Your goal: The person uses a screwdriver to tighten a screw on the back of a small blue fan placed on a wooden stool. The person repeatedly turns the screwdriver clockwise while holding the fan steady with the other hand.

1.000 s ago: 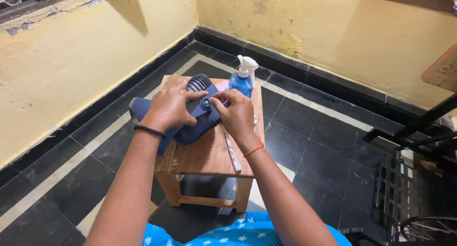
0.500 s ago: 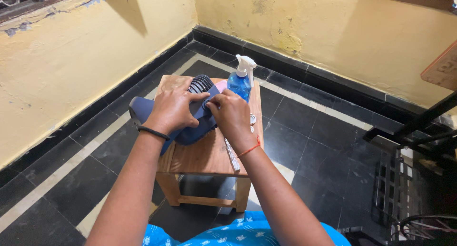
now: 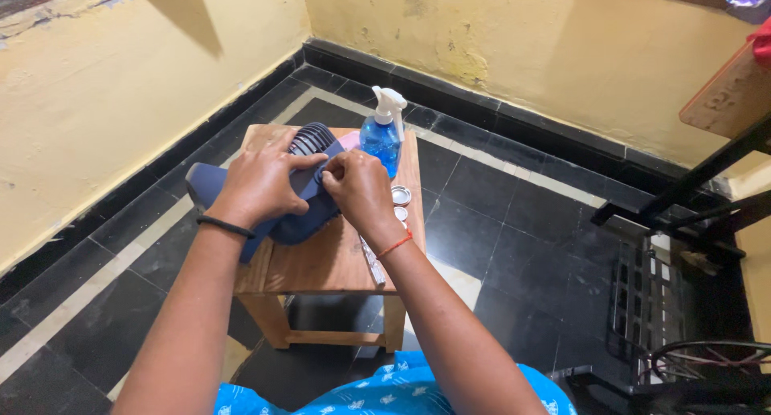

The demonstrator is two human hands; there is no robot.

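Note:
A dark blue, rounded appliance (image 3: 301,218) with a ribbed vent at its far end lies on a small wooden stool (image 3: 333,262). My left hand (image 3: 261,182) presses flat on top of the appliance and holds it down. My right hand (image 3: 357,188) has its fingers pinched together at a spot on the appliance's upper side, next to my left fingertips; what it pinches is hidden.
A blue spray bottle (image 3: 383,138) with a white trigger stands at the stool's far edge. Two small round lids (image 3: 400,196) and a slim stick-like object (image 3: 372,262) lie along the right side. A black metal frame (image 3: 683,214) stands to the right on the dark tiled floor.
My right hand has shifted slightly over the appliance, fingers staying pinched at the same spot. My left hand keeps its hold.

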